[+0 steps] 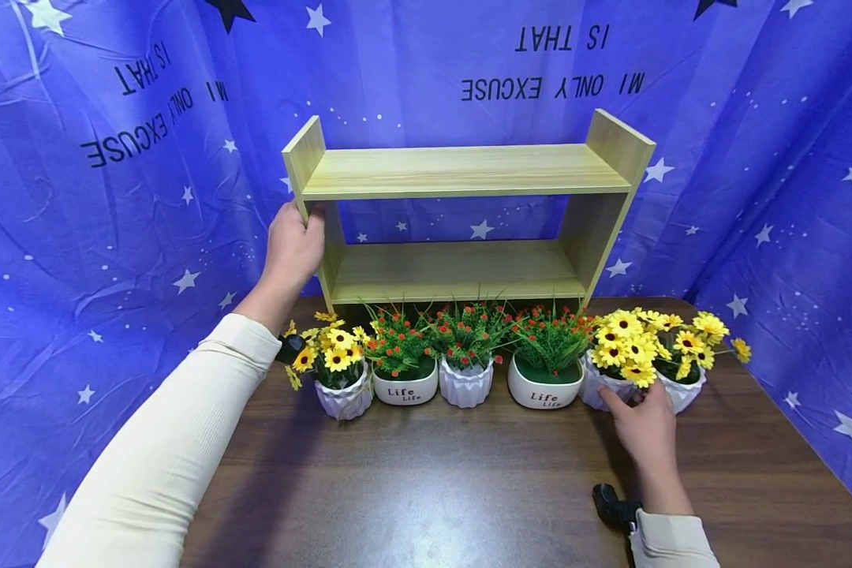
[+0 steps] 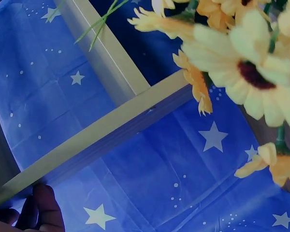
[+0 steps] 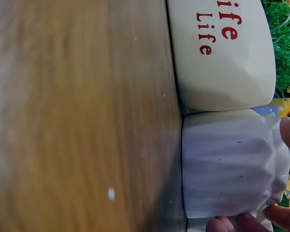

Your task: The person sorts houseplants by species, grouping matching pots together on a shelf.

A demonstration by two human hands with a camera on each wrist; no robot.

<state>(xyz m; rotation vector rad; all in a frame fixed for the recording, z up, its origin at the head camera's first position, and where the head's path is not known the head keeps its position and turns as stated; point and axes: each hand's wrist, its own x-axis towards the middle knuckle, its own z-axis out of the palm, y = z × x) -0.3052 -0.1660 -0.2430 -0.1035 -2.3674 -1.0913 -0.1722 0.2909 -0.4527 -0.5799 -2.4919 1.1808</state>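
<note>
The left hand [image 1: 294,241] gripped the left side panel of the two-tier wooden shelf [image 1: 461,171], below its upper board. The shelf extended rightward from that hand, behind the row of pots. The right hand [image 1: 649,426] held a ribbed white pot [image 1: 598,391] of yellow flowers between thumb and fingers, near the rim. Left of the right hand, an oval pot [image 1: 545,392] lettered "Life" stood just beside the held pot; a second yellow-flowered pot [image 1: 684,394] stood on the opposite side. Between the hands stood a red-bloomed ribbed pot [image 1: 466,388] and another oval pot [image 1: 405,390]. The brown table [image 1: 412,473] extended between both forearms.
</note>
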